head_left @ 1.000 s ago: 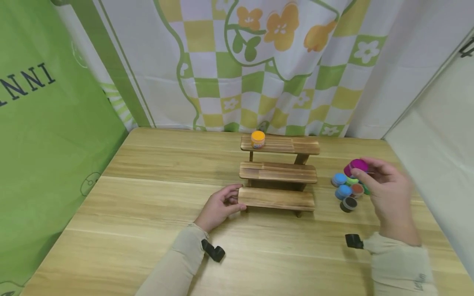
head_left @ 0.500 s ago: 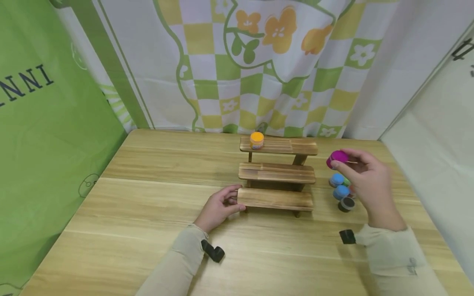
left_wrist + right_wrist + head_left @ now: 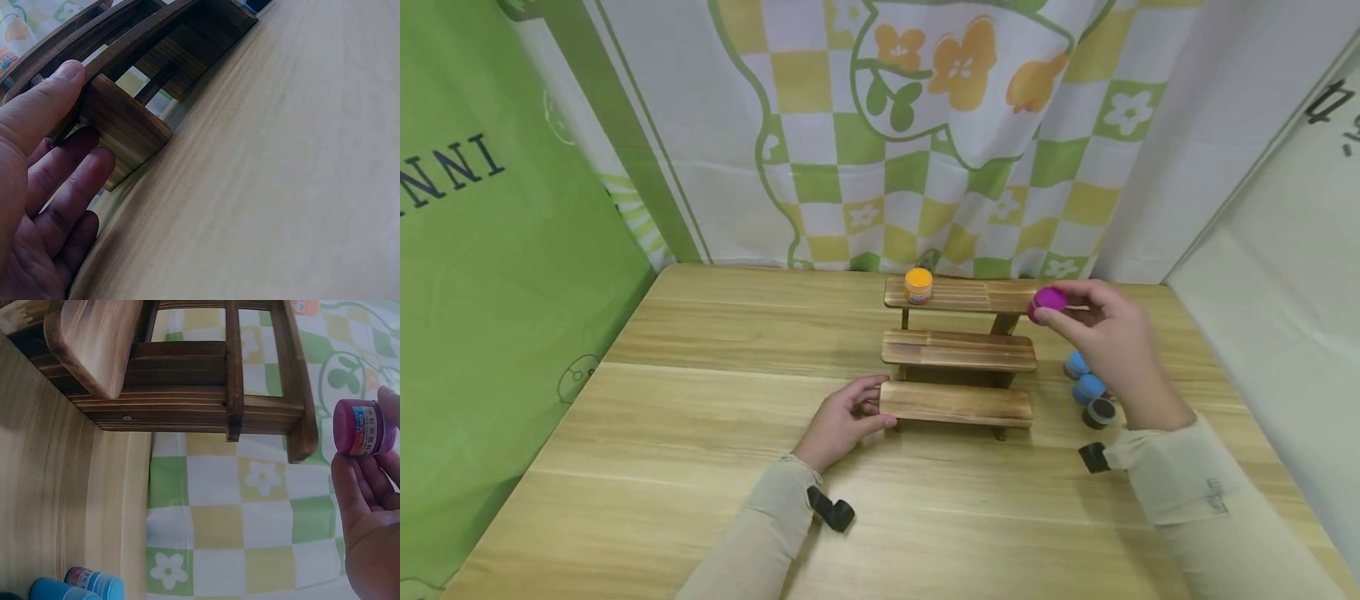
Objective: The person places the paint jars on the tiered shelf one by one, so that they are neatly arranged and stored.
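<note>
A three-tier wooden display stand point(image 3: 958, 350) stands on the table. My left hand point(image 3: 846, 421) holds the left end of its lowest tier, thumb at the front edge and fingers curled at the side, as the left wrist view shows with the thumb point(image 3: 53, 100) laid on the wood. Between thumb and fingers, my right hand point(image 3: 1108, 333) pinches a small magenta paint jar point(image 3: 1047, 305) with a printed label point(image 3: 364, 429). In the head view that jar overlaps the right end of the top tier. An orange-lidded paint jar point(image 3: 918, 285) sits on the left part of the top tier.
Right of the stand, two blue-lidded jars point(image 3: 1087, 388) and a black jar point(image 3: 1099, 413) are on the wooden table point(image 3: 700, 400), partly behind my right hand. A patterned curtain point(image 3: 955, 167) hangs along the back edge, with a green cloth point(image 3: 490, 292) at the left.
My right hand has carried the magenta jar left and up, from above the group of jars to the top tier's right end. My left hand has stayed on the stand.
</note>
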The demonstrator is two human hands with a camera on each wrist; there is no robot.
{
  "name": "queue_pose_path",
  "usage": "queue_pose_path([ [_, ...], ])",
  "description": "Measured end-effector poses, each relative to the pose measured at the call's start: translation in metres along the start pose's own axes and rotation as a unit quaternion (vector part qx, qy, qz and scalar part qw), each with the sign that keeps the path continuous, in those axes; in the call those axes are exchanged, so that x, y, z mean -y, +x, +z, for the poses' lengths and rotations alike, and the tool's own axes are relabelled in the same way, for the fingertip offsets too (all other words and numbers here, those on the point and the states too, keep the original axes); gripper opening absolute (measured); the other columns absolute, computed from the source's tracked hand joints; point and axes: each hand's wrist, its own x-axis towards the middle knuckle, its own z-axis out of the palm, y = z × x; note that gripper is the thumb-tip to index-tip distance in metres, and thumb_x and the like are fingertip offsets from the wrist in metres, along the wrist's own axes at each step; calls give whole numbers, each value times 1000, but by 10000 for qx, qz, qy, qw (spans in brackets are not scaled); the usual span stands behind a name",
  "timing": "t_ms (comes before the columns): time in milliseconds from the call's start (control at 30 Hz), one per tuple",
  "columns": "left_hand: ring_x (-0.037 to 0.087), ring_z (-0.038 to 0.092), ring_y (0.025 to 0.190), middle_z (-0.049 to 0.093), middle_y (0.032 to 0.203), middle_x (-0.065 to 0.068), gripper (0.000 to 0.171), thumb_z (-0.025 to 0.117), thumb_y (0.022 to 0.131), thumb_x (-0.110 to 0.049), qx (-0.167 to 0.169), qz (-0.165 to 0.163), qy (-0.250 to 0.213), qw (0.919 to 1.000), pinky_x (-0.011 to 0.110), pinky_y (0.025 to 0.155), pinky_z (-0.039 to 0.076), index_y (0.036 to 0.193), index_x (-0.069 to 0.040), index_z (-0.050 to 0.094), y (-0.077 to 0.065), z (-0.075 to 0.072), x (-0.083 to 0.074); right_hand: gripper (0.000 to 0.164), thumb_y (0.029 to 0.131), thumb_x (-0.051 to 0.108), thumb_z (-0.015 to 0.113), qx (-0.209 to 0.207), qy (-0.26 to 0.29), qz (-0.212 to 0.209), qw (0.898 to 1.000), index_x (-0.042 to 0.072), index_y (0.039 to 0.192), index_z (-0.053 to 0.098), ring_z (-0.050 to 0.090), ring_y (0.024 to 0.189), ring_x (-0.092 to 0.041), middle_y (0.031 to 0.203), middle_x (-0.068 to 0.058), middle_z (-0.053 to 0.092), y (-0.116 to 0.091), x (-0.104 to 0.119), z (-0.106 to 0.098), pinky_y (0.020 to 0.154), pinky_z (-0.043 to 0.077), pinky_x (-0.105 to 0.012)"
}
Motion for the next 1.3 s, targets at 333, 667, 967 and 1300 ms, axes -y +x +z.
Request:
queue_pose_path([
  [333,18,65,98,68,121,5,66,83,84,-24,-2,-11,-28,10000,32,85,56,143,-15,55,1,0,1,42,90,22,78,439,-230,-243,9985,0,123,67,68,85,3,112,-16,66,18,8,15,72,54,-13],
  [667,18,65,99,67,120,5,66,83,83,-26,4,0,-52,10000,31,84,56,142,-16,55,1,0,2,46,92,31,75,962,-751,45,9925,4,128,65,70,103,-34,119,-14,62,33,17,26,73,56,-18],
  [967,18,65,99,68,121,5,67,83,84,-26,21,24,-38,10000,32,84,56,143,-15,55,1,0,1,45,94,28,73,1240,-1070,-62,9865,3,130,63,69,104,-34,120,-16,64,43,21,34,78,60,-32],
  [1300,18,65,98,68,120,5,66,83,84,-23,-23,0,7,10000,30,84,56,143,-14,55,0,0,-1,44,95,23,73,1405,-860,-265,9860,-2,129,62,69,105,-36,119,-20,62,47,24,44,81,59,-33],
])
